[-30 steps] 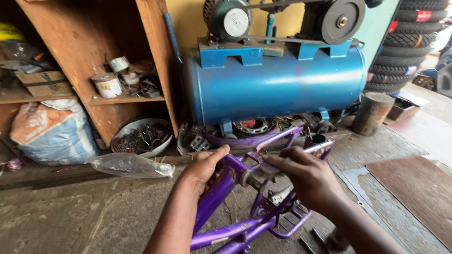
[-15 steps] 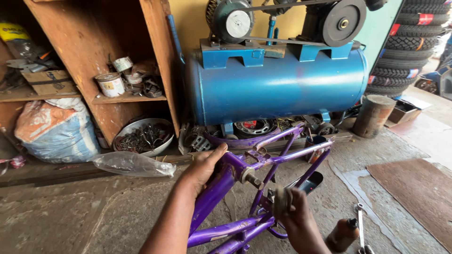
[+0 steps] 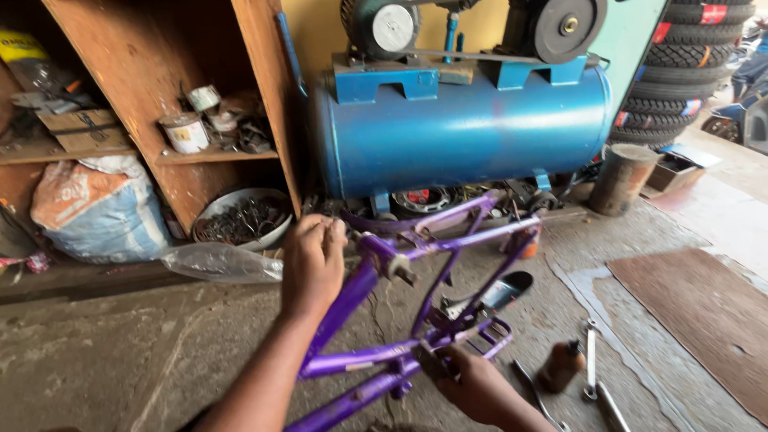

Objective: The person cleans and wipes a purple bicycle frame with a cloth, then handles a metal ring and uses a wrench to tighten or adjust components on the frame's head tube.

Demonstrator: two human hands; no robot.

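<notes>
Right, status below.
Frame: purple bicycle frame (image 3: 416,320) lies on the concrete floor (image 3: 120,360), centre to lower centre of the picture, tubes running from lower left up toward the middle right.
Left hand: left hand (image 3: 314,260), centre-left, fingers curled shut around the upper end of the thick purple tube, by the bottom bracket stub (image 3: 398,268).
Right hand: right hand (image 3: 472,388), bottom centre, on the lower part of the frame at the tube junction; fingers wrapped under, grip itself mostly hidden, can't tell how tight.
Tools: spanners (image 3: 590,360) and a small brown bottle (image 3: 560,366) on the floor, lower right, just beside the right hand, not touched.
Behind: blue compressor tank (image 3: 464,132) upper centre; stacked tyres (image 3: 672,72) upper right.
Left side: wooden shelves (image 3: 152,96) with tins, a bowl of metal bits (image 3: 244,218) below, a sack (image 3: 100,208) at far left.
Floor extra: clear plastic bag (image 3: 220,262) just left of the left hand.
</notes>
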